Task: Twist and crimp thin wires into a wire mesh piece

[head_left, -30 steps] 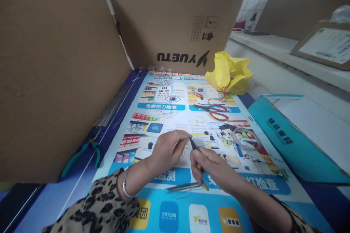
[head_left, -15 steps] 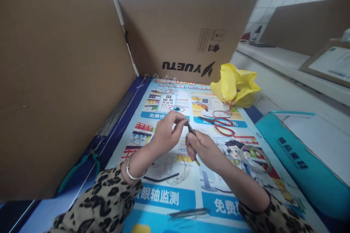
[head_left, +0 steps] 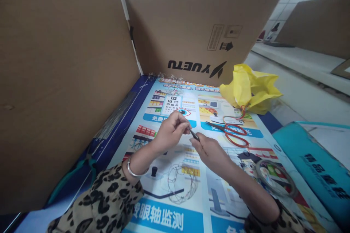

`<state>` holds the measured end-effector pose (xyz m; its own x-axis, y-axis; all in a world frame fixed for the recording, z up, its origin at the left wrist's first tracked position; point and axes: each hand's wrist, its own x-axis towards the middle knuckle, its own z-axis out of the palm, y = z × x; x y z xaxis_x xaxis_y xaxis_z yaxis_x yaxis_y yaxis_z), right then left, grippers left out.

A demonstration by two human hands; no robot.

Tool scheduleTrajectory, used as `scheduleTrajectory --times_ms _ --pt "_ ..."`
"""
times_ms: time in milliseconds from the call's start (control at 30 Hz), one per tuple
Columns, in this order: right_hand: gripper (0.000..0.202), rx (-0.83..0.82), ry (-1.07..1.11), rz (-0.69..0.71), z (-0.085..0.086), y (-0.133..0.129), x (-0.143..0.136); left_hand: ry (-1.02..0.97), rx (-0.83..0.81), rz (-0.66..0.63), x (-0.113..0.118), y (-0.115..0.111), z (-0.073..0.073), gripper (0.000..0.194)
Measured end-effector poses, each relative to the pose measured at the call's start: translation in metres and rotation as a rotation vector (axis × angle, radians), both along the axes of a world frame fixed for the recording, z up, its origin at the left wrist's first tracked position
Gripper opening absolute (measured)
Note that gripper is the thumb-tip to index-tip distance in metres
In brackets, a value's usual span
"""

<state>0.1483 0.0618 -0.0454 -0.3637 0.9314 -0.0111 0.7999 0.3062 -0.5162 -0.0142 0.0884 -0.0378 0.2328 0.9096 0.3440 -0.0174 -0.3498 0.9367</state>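
Above the middle of a printed poster (head_left: pixel 161 198), my left hand (head_left: pixel 171 131) pinches something too small to make out. My right hand (head_left: pixel 210 151) is wrapped round dark-tipped pliers (head_left: pixel 194 135), whose tip points at my left fingertips. Most of the pliers' handle is hidden in my right fist. A loose coil of thin wire (head_left: pixel 182 185) lies on the poster below my hands. Red-handled scissors (head_left: pixel 236 134) rest to the right, with thin cords beside them.
Cardboard panels (head_left: pixel 197 18) stand at the left and back. A crumpled yellow bag (head_left: pixel 248 87) is at the back right, with a grey wire coil (head_left: pixel 276 178) nearer. A teal box (head_left: pixel 314 164) sits at the right edge, teal-handled pliers (head_left: pixel 89 160) at the left.
The view has shifted, so the yellow bag and scissors appear farther right. My right hand has turned, and the pliers now lie flatter with less of their handle showing.
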Motion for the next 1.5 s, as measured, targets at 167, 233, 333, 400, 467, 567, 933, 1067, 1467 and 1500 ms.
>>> scheduleTrajectory --times_ms 167,233,333,400,467,567,933,1067,1467,1500 --pt "0.032 0.224 -0.303 0.034 -0.003 0.0 0.006 0.022 -0.002 -0.054 -0.004 -0.003 0.005 0.008" --pt "0.034 0.329 -0.361 0.043 -0.007 0.001 0.008 0.034 -0.006 -0.064 -0.005 -0.003 0.005 0.008" --pt "0.035 0.445 -0.365 0.049 -0.012 0.002 0.011 -0.017 -0.046 -0.074 -0.005 -0.002 0.007 0.009" --pt "0.034 0.436 -0.328 0.032 -0.012 0.002 0.011 -0.08 -0.072 -0.056 -0.005 -0.001 0.007 0.011" --pt "0.032 0.305 -0.238 0.009 -0.011 0.002 0.009 -0.106 -0.075 -0.028 -0.005 -0.001 0.008 0.011" --pt "0.032 0.039 -0.01 0.014 -0.007 0.0 0.005 -0.048 -0.026 0.004 -0.006 -0.002 0.006 0.01" --pt "0.036 -0.208 0.412 0.053 0.0 -0.007 0.002 0.213 0.215 0.128 -0.004 -0.006 0.001 0.008" --pt "0.036 -0.218 0.425 0.035 0.001 -0.008 0.0 0.276 0.273 0.141 -0.004 -0.006 -0.002 0.007" --pt "0.036 -0.2 0.448 0.015 -0.007 -0.007 -0.001 0.325 0.331 0.173 -0.004 -0.007 -0.006 0.008" --pt "0.036 -0.2 0.451 0.007 -0.008 -0.007 -0.001 0.328 0.327 0.177 -0.004 -0.007 -0.006 0.008"
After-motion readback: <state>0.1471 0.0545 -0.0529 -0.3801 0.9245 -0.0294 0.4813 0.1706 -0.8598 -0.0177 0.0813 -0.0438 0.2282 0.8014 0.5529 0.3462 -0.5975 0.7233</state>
